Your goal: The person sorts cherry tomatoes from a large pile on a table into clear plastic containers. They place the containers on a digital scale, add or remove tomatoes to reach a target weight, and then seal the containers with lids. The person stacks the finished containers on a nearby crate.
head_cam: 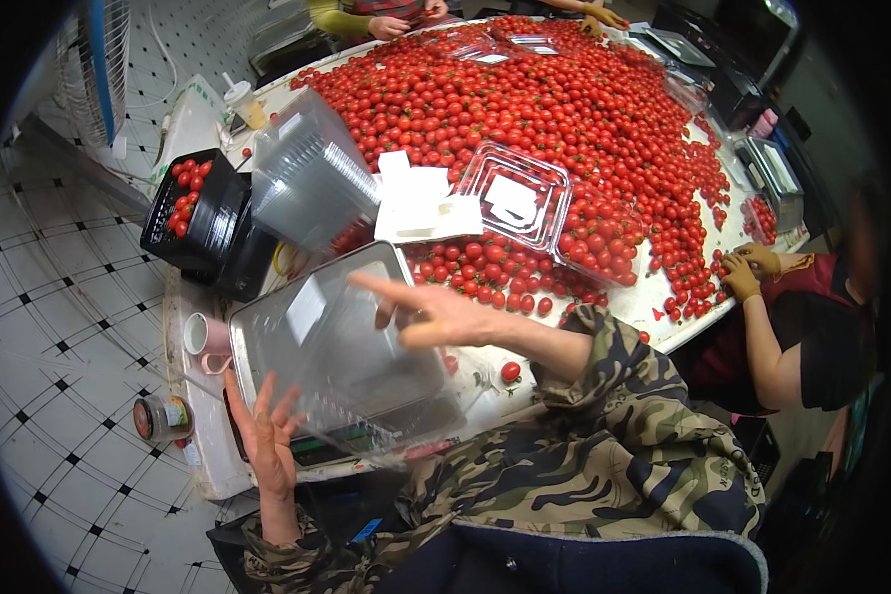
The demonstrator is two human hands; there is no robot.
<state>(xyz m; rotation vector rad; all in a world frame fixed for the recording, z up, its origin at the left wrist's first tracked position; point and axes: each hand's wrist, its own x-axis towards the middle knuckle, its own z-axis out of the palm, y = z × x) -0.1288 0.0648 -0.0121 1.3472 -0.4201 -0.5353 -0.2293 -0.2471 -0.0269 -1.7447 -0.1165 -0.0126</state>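
My left hand is held at the near left side of a flat metal-rimmed platform, fingers spread. My right hand hovers over the platform's right part, index finger stretched out to the left and the other fingers partly bent. Between and below the hands is a clear plastic container, blurred; whether the left fingertips touch it I cannot tell. A white label shows at the platform's upper left. Beyond my right hand, a clear clamshell box with cherry tomatoes has its lid raised.
Cherry tomatoes heap across the table. Stacked clear containers, white label sheets and a black basket stand on the left. A pink mug and a jar are near the left edge. A co-worker's gloved hands work at right.
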